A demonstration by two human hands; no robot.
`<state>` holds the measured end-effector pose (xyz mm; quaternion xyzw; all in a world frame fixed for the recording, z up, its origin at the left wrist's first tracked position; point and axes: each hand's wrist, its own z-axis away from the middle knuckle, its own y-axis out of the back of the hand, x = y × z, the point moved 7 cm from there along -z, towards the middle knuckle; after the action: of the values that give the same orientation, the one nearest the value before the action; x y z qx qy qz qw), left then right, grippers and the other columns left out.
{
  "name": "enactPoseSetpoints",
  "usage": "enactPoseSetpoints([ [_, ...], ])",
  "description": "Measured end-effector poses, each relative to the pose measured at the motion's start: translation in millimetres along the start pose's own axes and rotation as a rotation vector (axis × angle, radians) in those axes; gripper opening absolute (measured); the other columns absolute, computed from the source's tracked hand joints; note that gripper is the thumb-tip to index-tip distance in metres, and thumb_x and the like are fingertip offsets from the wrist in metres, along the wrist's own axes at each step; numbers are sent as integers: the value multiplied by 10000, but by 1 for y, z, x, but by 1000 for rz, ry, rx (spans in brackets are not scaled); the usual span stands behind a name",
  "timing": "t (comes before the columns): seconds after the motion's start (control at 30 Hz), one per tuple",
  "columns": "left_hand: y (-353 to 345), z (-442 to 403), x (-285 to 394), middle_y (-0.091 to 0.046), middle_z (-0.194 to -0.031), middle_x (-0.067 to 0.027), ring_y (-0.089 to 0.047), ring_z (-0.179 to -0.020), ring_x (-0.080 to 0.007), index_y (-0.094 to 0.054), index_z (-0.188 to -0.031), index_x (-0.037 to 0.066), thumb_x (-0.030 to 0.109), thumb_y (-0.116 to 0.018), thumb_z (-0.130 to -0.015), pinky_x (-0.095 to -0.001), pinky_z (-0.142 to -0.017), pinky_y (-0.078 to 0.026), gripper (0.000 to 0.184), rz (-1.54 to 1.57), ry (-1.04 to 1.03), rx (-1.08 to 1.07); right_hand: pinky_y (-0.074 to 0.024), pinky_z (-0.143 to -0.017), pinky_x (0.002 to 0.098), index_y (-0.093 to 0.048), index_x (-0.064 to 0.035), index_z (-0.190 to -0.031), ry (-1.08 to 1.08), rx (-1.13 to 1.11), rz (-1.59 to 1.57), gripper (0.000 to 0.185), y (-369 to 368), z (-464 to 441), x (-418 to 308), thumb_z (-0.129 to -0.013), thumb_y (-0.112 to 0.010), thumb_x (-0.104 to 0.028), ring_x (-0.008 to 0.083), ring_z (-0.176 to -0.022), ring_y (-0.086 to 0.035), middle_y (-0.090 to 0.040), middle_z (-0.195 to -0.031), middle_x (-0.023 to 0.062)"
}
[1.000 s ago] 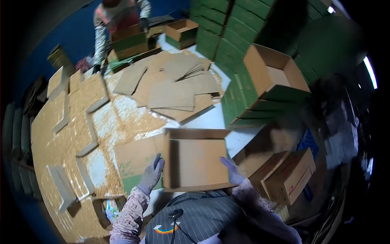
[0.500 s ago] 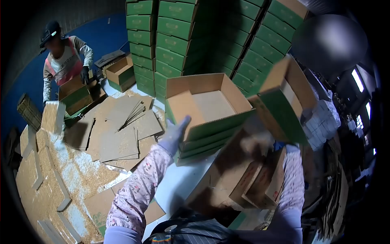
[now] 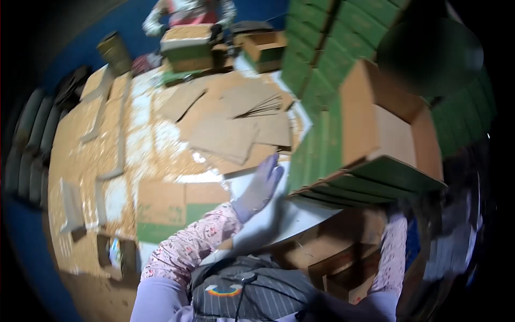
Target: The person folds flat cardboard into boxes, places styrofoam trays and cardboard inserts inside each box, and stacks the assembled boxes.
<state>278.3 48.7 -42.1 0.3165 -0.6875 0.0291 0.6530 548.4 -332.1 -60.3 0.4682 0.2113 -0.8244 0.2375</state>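
Note:
My left hand [image 3: 260,188], in a pale lavender glove, reaches over the table with its fingers stretched out, holding nothing. Just beyond its fingertips lie loose cardboard sheets [image 3: 225,131]. To its right is a stack of open green cardboard boxes [image 3: 316,150], one inside another, with a gap between hand and stack. The top box [image 3: 397,134] shows a brown inside. My right hand [image 3: 397,214] is at the front lower edge of these boxes; its fingers are hidden, so its grip cannot be made out.
A co-worker [image 3: 196,13] stands across the table behind a green box [image 3: 188,48] topped with crumbly tan material. Another open box [image 3: 265,48] sits beside it. Tan flakes [image 3: 145,139] cover much of the white table. Tall green box stacks [image 3: 354,32] rise behind; brown cartons [image 3: 343,268] stand below.
My view has swung left and down. My left hand has come off the box stack and is over the table. The box in my right hand has moved to the stack.

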Motion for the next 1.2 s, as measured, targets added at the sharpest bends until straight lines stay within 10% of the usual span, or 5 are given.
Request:
enactPoseSetpoints([
  [0.13, 149, 163, -181, -469, -1358, -270, -407, -1289, -419, -409, -1379, -32, 395, -524, -939, -499, -1113, -260, 623, -891, 384, 252, -511, -606, 297, -534, 39, -1228, -715, -491, -119, 402, -101, -7, 229, -948, -587, -244, 158, -785, -592, -601, -978, 68],
  [0.27, 201, 356, -260, -365, -1437, -266, -362, -1310, -410, -312, -1443, -30, 466, -580, -885, -508, -1111, -257, 793, -1074, 674, 113, -511, -717, 302, -513, 52, -1271, -383, -396, -4, 470, -345, -9, 238, -929, -631, -247, 157, -822, -602, -610, -1026, 75],
  [0.8, 380, 316, -85, -654, -974, -127, -604, -988, -292, -636, -1084, 76, 404, -684, -840, -489, -1088, -331, 412, -1051, 124, 437, -460, -958, 316, -563, 5, -1256, 88, -389, 285, 435, -490, -7, 187, -847, -678, -88, 201, -1097, -592, -628, -1199, 124],
  [0.93, 355, 324, -74, -661, -821, -85, -628, -874, -261, -682, -815, 125, 415, -634, -877, -417, -938, -447, 300, -955, 172, 105, -278, -1138, 428, -491, -58, -1363, 1001, 198, 785, 553, -496, 60, 90, -820, -591, -38, 339, -1372, -352, -418, -1450, 185],
  [1.2, 338, 354, -55, -689, -926, -74, -639, -943, -215, -722, -1011, 103, 308, -676, -872, -342, -884, -492, 252, -515, 61, -56, -267, -1095, 575, -630, -161, -1220, 1447, -416, 1259, 465, -565, 121, 111, -770, -705, -251, 366, -1240, -421, -534, -1295, 91],
])
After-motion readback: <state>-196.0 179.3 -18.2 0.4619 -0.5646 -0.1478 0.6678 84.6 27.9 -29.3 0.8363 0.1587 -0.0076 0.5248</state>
